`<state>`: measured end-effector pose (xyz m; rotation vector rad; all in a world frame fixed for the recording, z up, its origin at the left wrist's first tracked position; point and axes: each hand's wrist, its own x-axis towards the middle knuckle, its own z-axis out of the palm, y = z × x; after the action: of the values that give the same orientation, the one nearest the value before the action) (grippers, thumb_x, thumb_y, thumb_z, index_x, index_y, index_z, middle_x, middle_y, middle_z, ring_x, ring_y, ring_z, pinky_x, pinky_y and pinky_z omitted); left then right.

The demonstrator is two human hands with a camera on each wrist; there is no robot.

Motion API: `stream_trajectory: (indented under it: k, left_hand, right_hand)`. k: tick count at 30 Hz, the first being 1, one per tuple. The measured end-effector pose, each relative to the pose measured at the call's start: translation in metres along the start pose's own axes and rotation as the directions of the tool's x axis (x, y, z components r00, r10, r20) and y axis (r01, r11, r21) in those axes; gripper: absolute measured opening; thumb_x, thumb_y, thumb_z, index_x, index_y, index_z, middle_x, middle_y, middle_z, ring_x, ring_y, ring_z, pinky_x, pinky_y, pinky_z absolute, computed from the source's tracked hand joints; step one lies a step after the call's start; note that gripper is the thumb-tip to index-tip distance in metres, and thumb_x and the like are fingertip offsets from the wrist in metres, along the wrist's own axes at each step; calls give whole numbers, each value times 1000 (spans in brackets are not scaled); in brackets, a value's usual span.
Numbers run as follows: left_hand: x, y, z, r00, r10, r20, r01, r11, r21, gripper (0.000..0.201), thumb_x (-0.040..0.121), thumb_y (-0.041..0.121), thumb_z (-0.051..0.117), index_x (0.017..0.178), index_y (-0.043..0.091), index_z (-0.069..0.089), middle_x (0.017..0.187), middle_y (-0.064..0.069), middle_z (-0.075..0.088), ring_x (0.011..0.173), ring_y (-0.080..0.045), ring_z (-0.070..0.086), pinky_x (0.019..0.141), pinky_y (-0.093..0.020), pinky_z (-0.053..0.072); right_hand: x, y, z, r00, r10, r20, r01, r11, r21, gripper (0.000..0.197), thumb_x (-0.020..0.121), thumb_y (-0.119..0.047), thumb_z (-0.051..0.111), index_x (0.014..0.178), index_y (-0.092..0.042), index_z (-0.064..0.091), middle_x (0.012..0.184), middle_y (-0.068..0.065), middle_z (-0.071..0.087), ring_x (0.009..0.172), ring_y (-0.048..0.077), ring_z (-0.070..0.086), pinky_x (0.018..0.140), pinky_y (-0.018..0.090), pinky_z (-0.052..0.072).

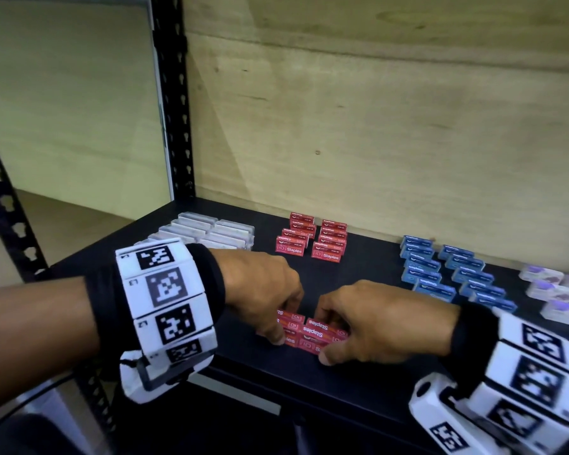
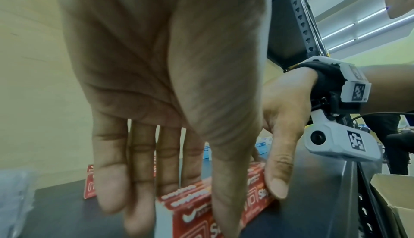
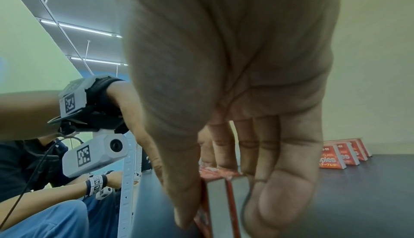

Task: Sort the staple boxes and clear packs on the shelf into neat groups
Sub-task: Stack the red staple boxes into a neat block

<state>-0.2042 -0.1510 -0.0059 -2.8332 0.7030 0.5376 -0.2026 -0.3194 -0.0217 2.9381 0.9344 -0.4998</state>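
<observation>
Pinching red staple boxes (image 1: 309,333), both hands (fingertips)

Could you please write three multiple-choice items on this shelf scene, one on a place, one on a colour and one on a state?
1. Where do the clear packs lie on the shelf?
A. At the far left, left of the red rows
B. Between the red and blue rows
C. At the front edge

2. What colour are the staple boxes between the two hands?
A. Blue
B. Red
C. White

3. What are the hands doing?
A. Both hang free above the shelf
B. Only the right hand touches boxes
C. Both grip the same cluster from opposite sides

Answers:
1. A: the head view shows them beside the rack post, left of the red rows.
2. B: red faces printed "Staples" show between the fingers.
3. C: the left hand and the right hand each have fingers and thumb closed on the cluster.
</observation>
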Motion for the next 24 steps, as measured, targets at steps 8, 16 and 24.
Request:
stream_trajectory:
  k: [8,16,24]
  left_hand:
    - [2,-1,4,1000,13,-27,-13,1000,-11,37,82,52,69,113,34,61,102,10,63,87,-11,58,77,-30,52]
    - [2,-3,5,999,-8,-37,6,998,-60,38,80,51,72,112,34,62,93,14,55,89,-11,59,80,-32,53]
    - [5,-6,6,1000,-10,-24,8,995,-99,41,78,50,74,113,31,62,98,12,60,89,-10,59,80,-31,53]
  right_hand:
    - [1,-2,0,1000,2,-4,-2,1000,-11,42,81,-57,69,116,-35,59,96,-13,60,85,12,60,71,27,48]
    - [3,-5,0,1000,18,-2,-18,1000,-23,42,81,-56,69,116,-35,59,96,-11,59,83,13,59,69,26,45]
    - [4,-5,0,1000,24,2,-24,1000,-2,41,81,-56,70,115,-36,58,94,-13,57,84,12,59,68,25,45]
